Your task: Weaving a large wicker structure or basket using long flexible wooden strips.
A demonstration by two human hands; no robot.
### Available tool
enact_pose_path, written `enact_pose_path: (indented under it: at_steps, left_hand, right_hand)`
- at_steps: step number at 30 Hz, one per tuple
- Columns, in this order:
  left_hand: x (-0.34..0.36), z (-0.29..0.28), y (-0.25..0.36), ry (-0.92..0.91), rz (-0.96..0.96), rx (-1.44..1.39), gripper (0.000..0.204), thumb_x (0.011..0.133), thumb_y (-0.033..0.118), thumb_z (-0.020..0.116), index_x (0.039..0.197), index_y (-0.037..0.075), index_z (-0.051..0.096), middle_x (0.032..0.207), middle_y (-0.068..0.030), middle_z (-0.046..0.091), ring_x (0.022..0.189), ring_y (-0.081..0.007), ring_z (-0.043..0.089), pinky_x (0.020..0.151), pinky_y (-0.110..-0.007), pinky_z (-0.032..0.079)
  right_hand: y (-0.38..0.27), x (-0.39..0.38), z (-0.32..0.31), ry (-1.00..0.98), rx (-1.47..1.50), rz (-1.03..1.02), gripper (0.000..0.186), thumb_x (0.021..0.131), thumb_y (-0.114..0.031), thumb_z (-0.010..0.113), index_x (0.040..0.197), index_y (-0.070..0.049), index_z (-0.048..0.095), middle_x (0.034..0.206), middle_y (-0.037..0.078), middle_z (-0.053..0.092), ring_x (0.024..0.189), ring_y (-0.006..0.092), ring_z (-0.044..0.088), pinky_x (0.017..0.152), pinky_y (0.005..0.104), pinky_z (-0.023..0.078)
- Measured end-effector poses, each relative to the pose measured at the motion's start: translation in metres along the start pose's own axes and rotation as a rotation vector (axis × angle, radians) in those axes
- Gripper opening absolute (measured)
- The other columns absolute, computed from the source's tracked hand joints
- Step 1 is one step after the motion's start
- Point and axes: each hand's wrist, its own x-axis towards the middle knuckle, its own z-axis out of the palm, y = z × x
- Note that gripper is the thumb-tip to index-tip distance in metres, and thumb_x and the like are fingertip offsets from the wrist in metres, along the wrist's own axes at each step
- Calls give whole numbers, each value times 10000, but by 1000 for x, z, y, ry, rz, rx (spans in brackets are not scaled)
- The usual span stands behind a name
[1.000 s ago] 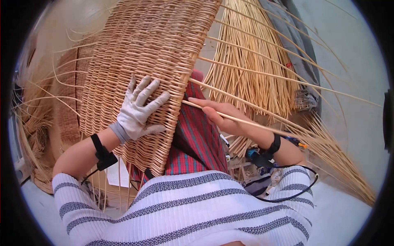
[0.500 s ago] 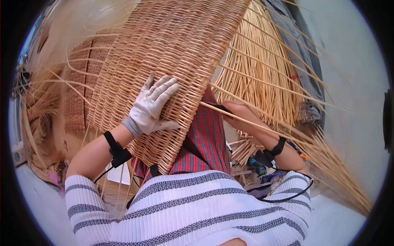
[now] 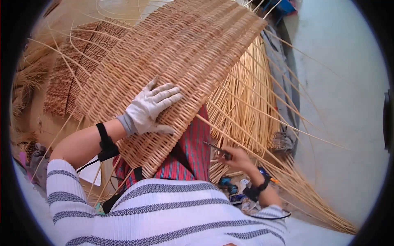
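A woven wicker panel, long loose rods sticking out along its edges, slopes over my lap, which is covered in red checked cloth. My left hand, in a whitish glove, lies open on the panel near its right edge, fingers spread and thumb apart. Bare and closed, my right hand grips a dark, pointed metal tool, perhaps shears or a knife, just right of the cloth, below the rods and apart from the panel.
A large bundle of pale rods lies at right beside grey cloth. A darker woven panel and loose fibre are at left. Small blue tools lie by my right arm. A blue container is at the far edge.
My right hand has left the rod at the panel's edge and moved down, now holding the dark tool. The panel's far end appears farther right; my left hand stays flat on it.
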Motion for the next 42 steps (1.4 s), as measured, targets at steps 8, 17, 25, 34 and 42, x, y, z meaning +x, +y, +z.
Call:
enact_pose_path:
  at_steps: [8,17,25,34,42]
  left_hand:
    - [1,0,3,26,44,-10,1055,817,735,779,1603,91,495,1623,-161,521,1562,-358,417,1328,-601,194]
    - [-1,-3,4,22,18,-25,993,835,704,783,1584,103,528,1601,-164,546,1550,-361,436,1336,-580,191]
    - [-1,-2,3,39,22,-49,890,888,613,785,1568,92,543,1578,-181,561,1533,-369,456,1325,-601,201]
    - [-1,-3,2,76,25,-96,791,910,550,787,1518,84,588,1541,-176,594,1505,-367,488,1318,-600,220]
    - [-2,-2,2,91,17,-108,729,921,496,794,1493,84,608,1531,-168,605,1492,-370,504,1310,-597,243]
  right_hand:
    - [-85,-35,-21,260,545,-292,520,982,-161,776,1471,-103,608,941,5,622,752,67,538,655,274,452]
    - [-106,-28,-85,596,144,22,444,1004,-324,740,1424,-190,695,769,54,660,670,209,644,657,340,513]
    - [-98,-11,-117,696,329,-246,450,1033,-150,723,1471,-71,659,890,-62,639,734,71,574,663,265,482]
    - [-73,44,-172,596,281,0,460,1015,-313,745,1395,-57,705,892,-19,656,750,81,626,655,265,503]
    - [-61,66,-204,947,547,-222,513,1064,-236,663,1548,-92,573,878,9,643,658,53,581,560,229,480]
